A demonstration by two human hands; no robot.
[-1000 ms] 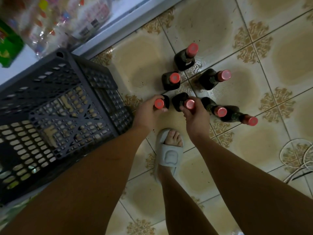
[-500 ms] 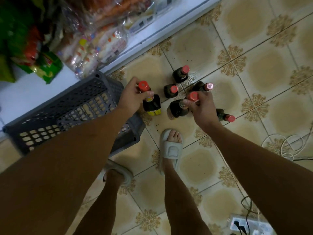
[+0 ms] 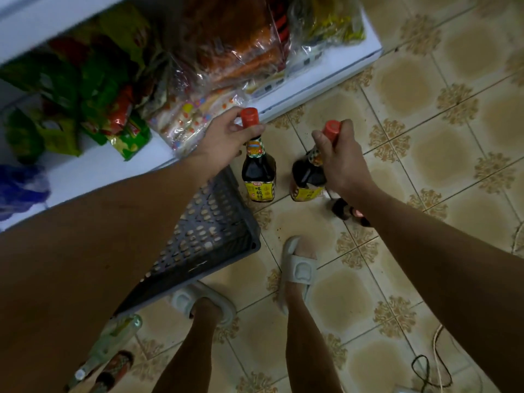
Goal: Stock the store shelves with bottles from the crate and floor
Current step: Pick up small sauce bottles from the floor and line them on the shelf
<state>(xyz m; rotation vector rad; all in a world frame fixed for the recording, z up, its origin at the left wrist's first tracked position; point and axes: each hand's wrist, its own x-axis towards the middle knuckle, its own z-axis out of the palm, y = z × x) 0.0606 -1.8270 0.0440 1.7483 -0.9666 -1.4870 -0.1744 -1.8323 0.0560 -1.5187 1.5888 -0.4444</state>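
Observation:
My left hand point(image 3: 224, 137) grips the neck of a dark sauce bottle point(image 3: 257, 168) with a red cap and yellow label, lifted above the floor. My right hand point(image 3: 343, 157) grips the neck of a second bottle point(image 3: 307, 173) of the same kind, hanging tilted beside the first. One more red-capped bottle point(image 3: 347, 211) stands on the tiled floor, partly hidden under my right forearm. The dark grey plastic crate point(image 3: 209, 236) sits on the floor under my left arm. The white lower shelf point(image 3: 96, 165) runs across the upper left.
Snack bags and wrapped goods point(image 3: 198, 80) crowd the shelf. Both my sandalled feet point(image 3: 297, 265) stand on the tiles by the crate. Other bottles point(image 3: 113, 355) lie at the lower left. A cord point(image 3: 433, 364) curls at the lower right.
Both hands have lifted their bottles from the floor cluster and carried them up towards the shelf. The view has risen and swung left, showing more of the shelf.

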